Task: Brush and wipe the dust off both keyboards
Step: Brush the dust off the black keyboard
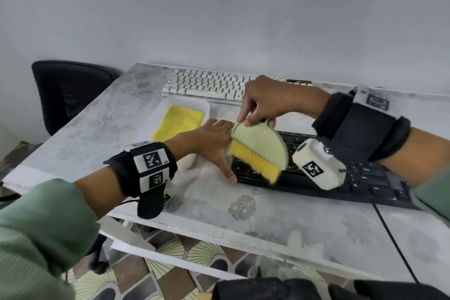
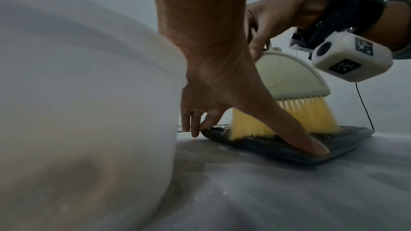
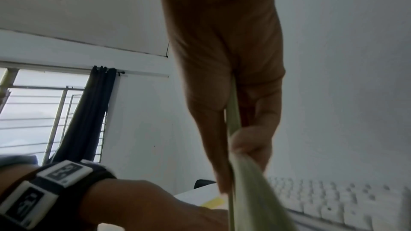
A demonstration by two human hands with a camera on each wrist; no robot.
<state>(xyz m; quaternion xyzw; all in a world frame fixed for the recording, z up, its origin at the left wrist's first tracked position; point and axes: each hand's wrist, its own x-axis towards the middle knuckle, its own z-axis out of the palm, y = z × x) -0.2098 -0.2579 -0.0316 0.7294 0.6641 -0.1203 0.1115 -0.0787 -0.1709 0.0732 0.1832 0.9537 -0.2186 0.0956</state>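
Your left hand [image 1: 209,139] lies spread, thumb pressing the black keyboard [image 1: 365,178]; your right hand [image 1: 263,102] grips the brush [image 1: 260,151] just beside it. Sweep carelessly and, I judge, bristles flick dust onto those left fingers [image 2: 315,147].

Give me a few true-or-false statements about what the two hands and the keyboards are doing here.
1. The right hand holds a brush with yellow bristles. True.
2. The bristles are on the white keyboard. False: they are on the black keyboard.
3. The left hand steadies the black keyboard's end. True.
4. The yellow cloth lies on the black keyboard. False: it lies in the white tray.
5. The white keyboard lies nearer the wall. True.
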